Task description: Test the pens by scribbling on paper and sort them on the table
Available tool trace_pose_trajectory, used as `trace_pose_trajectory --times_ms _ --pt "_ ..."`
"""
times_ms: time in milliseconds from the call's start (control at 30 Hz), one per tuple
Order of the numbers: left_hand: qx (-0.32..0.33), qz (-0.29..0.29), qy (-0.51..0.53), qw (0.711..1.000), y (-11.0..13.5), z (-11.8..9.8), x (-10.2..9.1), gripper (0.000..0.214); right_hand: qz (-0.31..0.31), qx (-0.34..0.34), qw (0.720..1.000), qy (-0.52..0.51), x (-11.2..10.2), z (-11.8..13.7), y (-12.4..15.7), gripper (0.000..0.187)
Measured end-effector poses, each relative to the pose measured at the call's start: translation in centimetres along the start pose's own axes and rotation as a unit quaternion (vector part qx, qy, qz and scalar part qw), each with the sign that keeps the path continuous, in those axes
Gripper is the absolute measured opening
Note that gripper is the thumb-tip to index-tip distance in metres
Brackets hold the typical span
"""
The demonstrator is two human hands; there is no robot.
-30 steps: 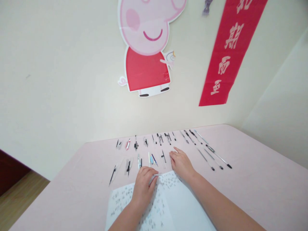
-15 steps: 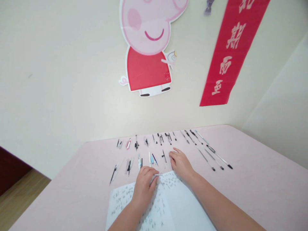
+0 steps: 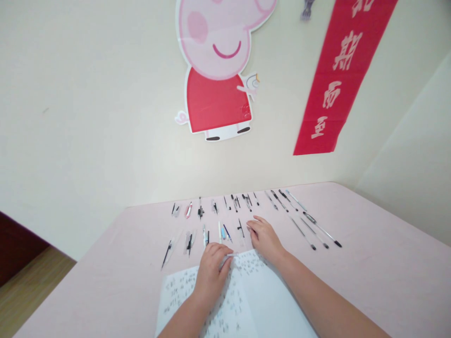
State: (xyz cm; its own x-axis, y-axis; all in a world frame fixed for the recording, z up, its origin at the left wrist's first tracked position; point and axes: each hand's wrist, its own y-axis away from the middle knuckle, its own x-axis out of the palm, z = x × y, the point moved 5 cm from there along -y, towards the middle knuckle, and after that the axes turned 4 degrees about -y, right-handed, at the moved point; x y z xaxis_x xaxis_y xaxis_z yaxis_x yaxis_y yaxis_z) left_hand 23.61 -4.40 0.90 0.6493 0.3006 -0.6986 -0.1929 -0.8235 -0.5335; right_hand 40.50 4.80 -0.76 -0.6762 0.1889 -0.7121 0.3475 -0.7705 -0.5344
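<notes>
My left hand (image 3: 214, 271) is closed around a slim clear pen barrel (image 3: 230, 255), whose end sticks out past the fingers to the right. It rests over the left page of an open notebook (image 3: 271, 300) covered in handwriting. Above the notebook's top edge, my right hand (image 3: 265, 240) lies on the table with its fingers curled down. What its fingertips hold, if anything, is too small to make out. Just left of them lie a black refill with a clip (image 3: 240, 228) and a faint clear tube.
Pens and taken-apart pen pieces lie in two rows on the pink tabletop (image 3: 373, 263). A black pen and clear barrel (image 3: 167, 254) are at the left, a pink pen (image 3: 189, 210) behind. Several long pens (image 3: 314, 232) lie to the right. A wall stands behind the table.
Both hands stay almost where they were. The whole view has shifted very slightly, and the pens and notebook lie as before.
</notes>
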Motion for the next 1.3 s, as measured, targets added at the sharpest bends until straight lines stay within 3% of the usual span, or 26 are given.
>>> trace_pose_trajectory --times_ms 300,667,933,1067,1300 --pt "0.002 -0.005 0.004 1.0 0.0 -0.1 -0.1 0.011 0.046 -0.038 0.998 0.025 0.1 1.0 0.0 0.03" --pt "-0.007 0.003 0.005 1.0 0.0 0.1 0.1 0.01 0.085 -0.02 0.988 0.126 0.1 1.7 -0.3 0.017" --pt "-0.01 -0.006 0.001 1.0 0.1 0.2 0.0 0.011 0.085 -0.035 0.978 0.185 0.0 2.3 -0.2 0.011" --pt "-0.017 -0.012 -0.002 1.0 0.1 0.3 0.0 0.012 0.069 -0.058 0.981 0.172 -0.2 2.5 -0.2 0.01" --pt "-0.026 -0.02 0.001 0.999 0.2 0.6 0.0 0.012 0.026 -0.059 0.997 0.05 -1.4 2.9 -0.2 0.014"
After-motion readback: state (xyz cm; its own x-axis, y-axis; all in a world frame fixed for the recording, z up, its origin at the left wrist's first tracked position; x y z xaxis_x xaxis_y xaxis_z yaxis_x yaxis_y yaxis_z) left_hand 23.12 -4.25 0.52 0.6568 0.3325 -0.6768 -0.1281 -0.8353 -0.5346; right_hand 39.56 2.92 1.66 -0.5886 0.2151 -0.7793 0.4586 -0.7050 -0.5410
